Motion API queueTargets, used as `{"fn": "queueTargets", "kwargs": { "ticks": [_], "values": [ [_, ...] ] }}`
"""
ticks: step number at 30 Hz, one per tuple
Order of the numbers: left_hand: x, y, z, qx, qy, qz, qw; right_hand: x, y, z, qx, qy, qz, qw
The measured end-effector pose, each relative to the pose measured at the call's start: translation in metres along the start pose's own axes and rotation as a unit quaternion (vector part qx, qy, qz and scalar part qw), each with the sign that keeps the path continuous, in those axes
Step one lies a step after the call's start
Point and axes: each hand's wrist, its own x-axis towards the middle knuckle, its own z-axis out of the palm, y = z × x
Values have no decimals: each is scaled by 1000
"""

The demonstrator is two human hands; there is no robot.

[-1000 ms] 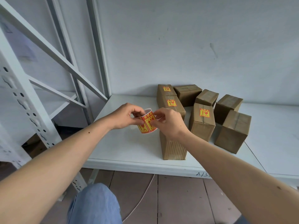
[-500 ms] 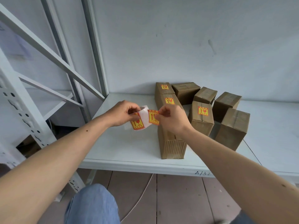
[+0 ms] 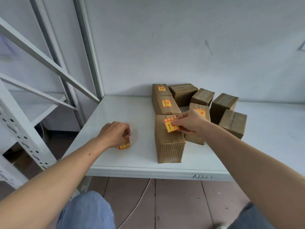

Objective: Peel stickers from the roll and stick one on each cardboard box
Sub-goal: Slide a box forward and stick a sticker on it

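— What's the sticker like?
— Red and yellow with arrows. My right hand (image 3: 189, 123) pinches the sticker (image 3: 170, 125) onto the nearest box (image 3: 170, 146).
— And the roll?
— At nine o'clock of it, on the shelf (image 3: 115, 109), the roll (image 3: 123, 146) is gripped by my left hand (image 3: 115, 134).

a storeroom or small warehouse, by the look of it: white metal racking (image 3: 19, 123) with punched uprights and slanted braces stands on the left, and a white shelf (image 3: 125, 159) carries a hand-written code (image 3: 202, 176) on its front edge. a cluster of small taped cardboard boxes (image 3: 181, 103) sits on the shelf against a plain white wall (image 3: 181, 38), several bearing red-and-yellow handling stickers (image 3: 166, 103). the floor (image 3: 178, 200) below is brownish tile
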Motion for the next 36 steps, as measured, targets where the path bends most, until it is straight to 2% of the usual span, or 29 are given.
{"fn": "queueTargets", "kwargs": {
  "ticks": [5,9,14,17,31,36],
  "values": [
    [7,15,-21,-91,47,-15,995,7,-2,5,11,41,15,999],
    [14,46,-19,-181,45,53,981,10,-4,8,0,39,22,999],
    [22,75,-14,-165,-38,90,981,16,-2,12,-19,49,20,998],
    [25,76,-12,-147,-52,90,984,18,-2,13,-29,47,20,998],
    [26,77,-7,-176,-37,88,980,24,3,21,-58,86,-15,994],
    [25,84,-8,-237,-16,55,970,24,4,25,-83,114,-41,989]
  ]
}}
